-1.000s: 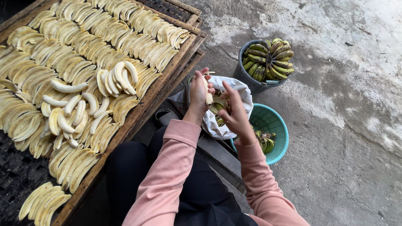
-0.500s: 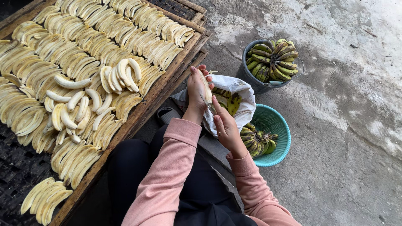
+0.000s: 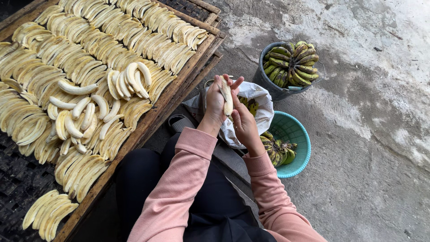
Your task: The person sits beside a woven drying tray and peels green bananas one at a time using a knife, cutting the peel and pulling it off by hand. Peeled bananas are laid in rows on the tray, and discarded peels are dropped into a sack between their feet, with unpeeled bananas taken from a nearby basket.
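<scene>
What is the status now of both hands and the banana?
Left hand holds the peeled banana upright. Right hand touches its lower end. White bag is directly below; nothing blocks.

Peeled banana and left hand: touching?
Touching. The head view shows the left hand wrapped around the peeled banana, fingers closed on it.

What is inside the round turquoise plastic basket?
The round turquoise plastic basket holds a bunch of green unpeeled bananas along its near side. The right hand and pink sleeve cover its left edge, so anything there is hidden.
</scene>
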`<state>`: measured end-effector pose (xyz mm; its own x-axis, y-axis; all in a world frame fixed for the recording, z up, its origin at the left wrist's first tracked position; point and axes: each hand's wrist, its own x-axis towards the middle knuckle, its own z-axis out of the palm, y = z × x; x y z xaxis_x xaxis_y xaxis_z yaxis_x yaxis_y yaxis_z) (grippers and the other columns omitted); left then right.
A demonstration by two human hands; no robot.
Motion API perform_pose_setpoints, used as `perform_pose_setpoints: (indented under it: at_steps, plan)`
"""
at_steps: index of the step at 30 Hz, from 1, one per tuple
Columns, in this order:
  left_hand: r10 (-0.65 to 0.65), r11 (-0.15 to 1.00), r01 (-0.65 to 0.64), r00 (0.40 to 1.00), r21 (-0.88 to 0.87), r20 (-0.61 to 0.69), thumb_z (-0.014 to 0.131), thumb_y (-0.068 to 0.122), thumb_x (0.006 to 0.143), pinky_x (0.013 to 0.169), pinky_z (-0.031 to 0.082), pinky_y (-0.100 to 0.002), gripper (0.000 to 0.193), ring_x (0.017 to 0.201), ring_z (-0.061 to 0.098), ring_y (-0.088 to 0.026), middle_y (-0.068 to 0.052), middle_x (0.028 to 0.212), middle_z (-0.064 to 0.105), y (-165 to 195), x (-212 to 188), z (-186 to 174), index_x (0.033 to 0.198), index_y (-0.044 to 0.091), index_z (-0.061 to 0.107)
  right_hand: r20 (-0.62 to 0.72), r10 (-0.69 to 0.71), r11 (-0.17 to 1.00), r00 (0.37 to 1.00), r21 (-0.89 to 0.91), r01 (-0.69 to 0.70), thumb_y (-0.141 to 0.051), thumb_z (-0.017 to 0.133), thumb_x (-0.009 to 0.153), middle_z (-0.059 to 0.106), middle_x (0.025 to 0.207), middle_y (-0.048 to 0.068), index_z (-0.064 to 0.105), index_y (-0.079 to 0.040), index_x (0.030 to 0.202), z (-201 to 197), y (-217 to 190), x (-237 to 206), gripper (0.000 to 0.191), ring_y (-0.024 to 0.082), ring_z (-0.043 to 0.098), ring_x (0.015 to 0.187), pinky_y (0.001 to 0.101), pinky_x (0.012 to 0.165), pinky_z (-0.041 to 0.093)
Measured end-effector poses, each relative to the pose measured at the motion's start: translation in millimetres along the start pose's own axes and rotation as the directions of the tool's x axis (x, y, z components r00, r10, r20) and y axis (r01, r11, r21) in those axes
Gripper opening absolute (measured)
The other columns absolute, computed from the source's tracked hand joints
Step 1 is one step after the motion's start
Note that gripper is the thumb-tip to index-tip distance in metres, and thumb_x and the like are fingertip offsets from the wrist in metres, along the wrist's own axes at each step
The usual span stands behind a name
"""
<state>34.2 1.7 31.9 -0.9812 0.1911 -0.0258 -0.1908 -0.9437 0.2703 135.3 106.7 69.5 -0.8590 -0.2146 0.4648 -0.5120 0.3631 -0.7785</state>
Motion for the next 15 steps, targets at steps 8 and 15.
perform_pose_setpoints:
  at_steps: [8, 15]
  plan:
    - [0.124, 0.981, -0.116, 0.991, 0.155, -0.047, 0.033, 0.028, 0.112, 0.117, 0.046, -0.043, 0.037, 0.124, 0.063, -0.031, -0.019, 0.111, 0.068, -14.5, 2.8, -7.9, 0.110, -0.001, 0.055, -0.051, 0.174, 0.952, 0.983, -0.247, -0.181, -0.017, 0.049, 0.109, 0.063, 0.101, 0.012, 0.046, -0.021, 0.159, 2.8, 6.6, 18.3, 0.050, 0.026, 0.065, 0.091, 0.0366, 0.085, 0.054]
    - [-0.074, 0.932, 0.116, 0.988, 0.345, -0.132, 0.049, 0.031, 0.103, 0.087, 0.056, -0.032, 0.035, 0.101, 0.069, -0.020, -0.011, 0.114, 0.070, 7.3, 3.1, 1.3, 0.129, 0.007, 0.056, -0.030, 0.074, 0.551, 0.997, -0.832, -0.066, -0.036, 0.061, 0.102, 0.061, 0.086, 0.007, 0.042, -0.026, 0.159, -7.6, 10.3, 41.7, 0.061, 0.020, 0.061, 0.065, 0.0366, 0.054, 0.051]
